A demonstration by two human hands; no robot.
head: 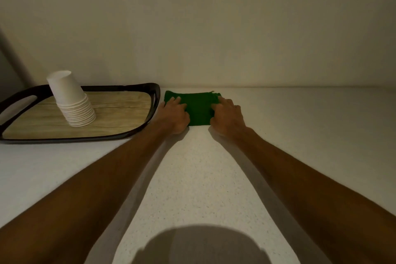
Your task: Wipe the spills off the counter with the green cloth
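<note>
Head view: both bare forearms are stretched forward across a pale speckled counter (192,178) toward the back wall (214,28).

Green cloth (198,109) is laid flat as a folded rectangle at the rear of the counter, close against the foot of the wall. It is framed between the two hands.

Left hand (174,114) is set on the cloth's left edge, palm down, fingers spread and laid flat over the fabric; it is pressed on the cloth rather than closed around it. Right hand (228,117) is set on the right edge in the same manner, fingers extended forward and flat, the fingertips reaching the far right corner. A bare band of green is left showing between the hands.

Black-rimmed tray (157,100) with a wood-grain floor is seen just left of the cloth, its right rim just beside the left hand. A stack of white paper cups (72,103), upside down and tilted, is stood on the tray's left half.

No spill can be made out on the counter in the dim light. A rounded shadow is cast on the near counter.
</note>
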